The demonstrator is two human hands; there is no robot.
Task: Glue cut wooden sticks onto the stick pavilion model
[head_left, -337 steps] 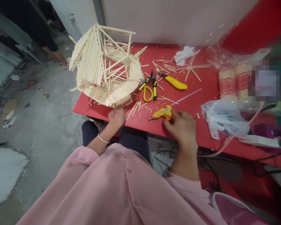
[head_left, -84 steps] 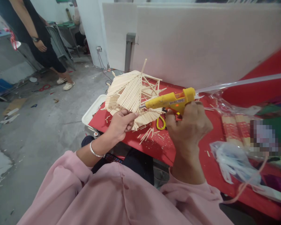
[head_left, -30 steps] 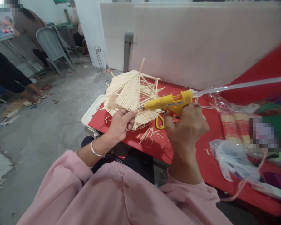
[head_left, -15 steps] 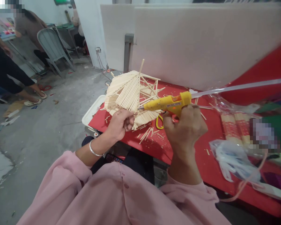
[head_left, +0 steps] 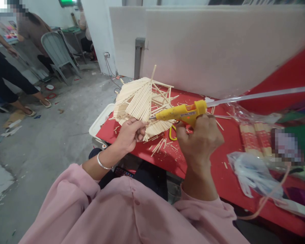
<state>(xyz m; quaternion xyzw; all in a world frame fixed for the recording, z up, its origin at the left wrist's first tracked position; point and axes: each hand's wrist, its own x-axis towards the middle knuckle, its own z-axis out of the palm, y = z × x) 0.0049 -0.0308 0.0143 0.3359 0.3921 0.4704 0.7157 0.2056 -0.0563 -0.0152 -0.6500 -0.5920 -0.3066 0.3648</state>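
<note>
A pale stick model (head_left: 138, 105), built of thin wooden sticks with slanted, roof-like panels, stands on the red table (head_left: 173, 159). Its right side shows open framing. My left hand (head_left: 132, 134) is closed at the model's lower front edge, thumb and fingers pinched together; whatever is between them is too small to make out. In my right hand (head_left: 199, 139) is a yellow glue gun (head_left: 183, 113), its nozzle pointing left at the panel's lower edge, close to my left fingertips. A long clear glue stick (head_left: 259, 95) sticks out of the gun's back.
Loose stick pieces (head_left: 157, 146) and yellow-handled scissors (head_left: 172, 133) lie by the model. Bundled sticks (head_left: 251, 139) and a plastic bag (head_left: 254, 174) are at right. A white tray (head_left: 98, 125) is at left, pale boards (head_left: 218, 47) behind. Other people are beyond a chair (head_left: 56, 51).
My hands, the glue gun and the model hold almost the same place. At the far left, a standing person has shifted their arm and feet.
</note>
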